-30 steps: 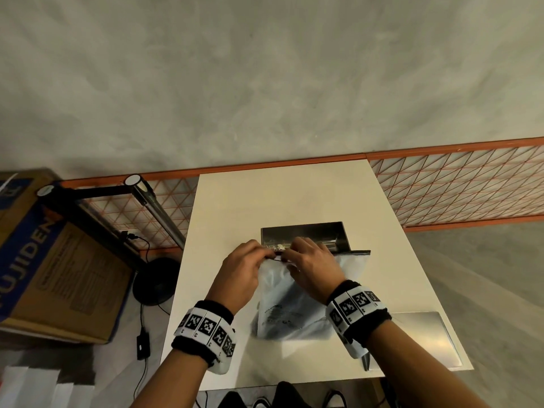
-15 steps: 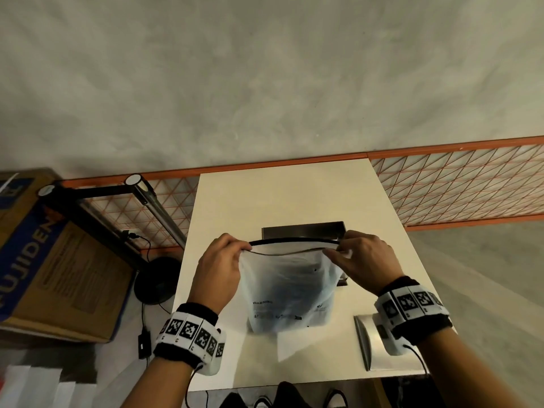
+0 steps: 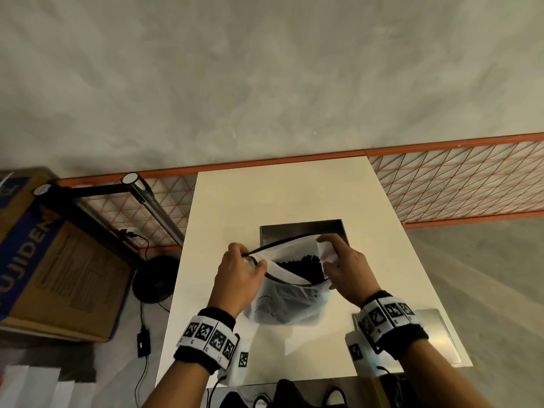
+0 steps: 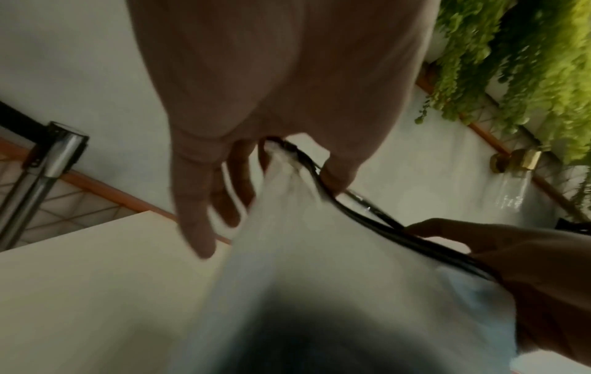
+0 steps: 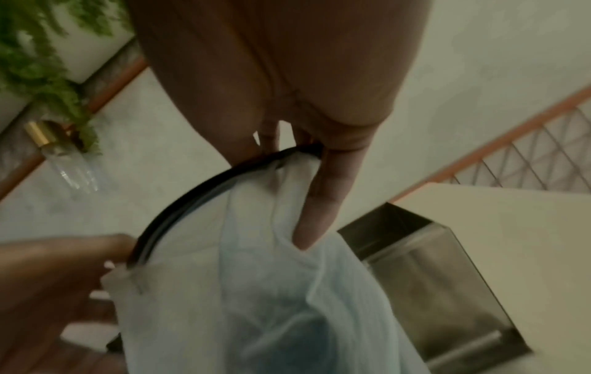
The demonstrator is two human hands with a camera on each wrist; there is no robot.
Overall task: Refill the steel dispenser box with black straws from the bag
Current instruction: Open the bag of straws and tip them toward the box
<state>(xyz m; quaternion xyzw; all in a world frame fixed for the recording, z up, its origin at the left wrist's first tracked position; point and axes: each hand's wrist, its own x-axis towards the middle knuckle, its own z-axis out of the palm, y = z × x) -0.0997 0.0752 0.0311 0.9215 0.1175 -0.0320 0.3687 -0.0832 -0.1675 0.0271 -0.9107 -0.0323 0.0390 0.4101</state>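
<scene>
A frosted white bag (image 3: 287, 301) with a black zip rim stands on the white table (image 3: 294, 195), its mouth pulled wide. Black straws (image 3: 303, 265) show inside it. My left hand (image 3: 240, 267) pinches the left end of the rim (image 4: 288, 149). At the right end of the rim (image 5: 307, 149), my right hand (image 3: 338, 254) grips the bag (image 5: 272, 278). Just behind the bag sits the open steel dispenser box (image 3: 300, 231), also seen in the right wrist view (image 5: 431, 265). Its inside is dark.
A flat steel lid (image 3: 432, 334) lies at the table's near right corner. An orange wire fence (image 3: 456, 178) runs behind the table. On the floor at left are a cardboard box (image 3: 44, 260), a black lamp stand (image 3: 153, 278) and a power cable (image 3: 142, 334).
The zip rim, closed a second ago, was pulled apart sideways; now the mouth gapes and the straws show. My right hand has moved back in toward the bag.
</scene>
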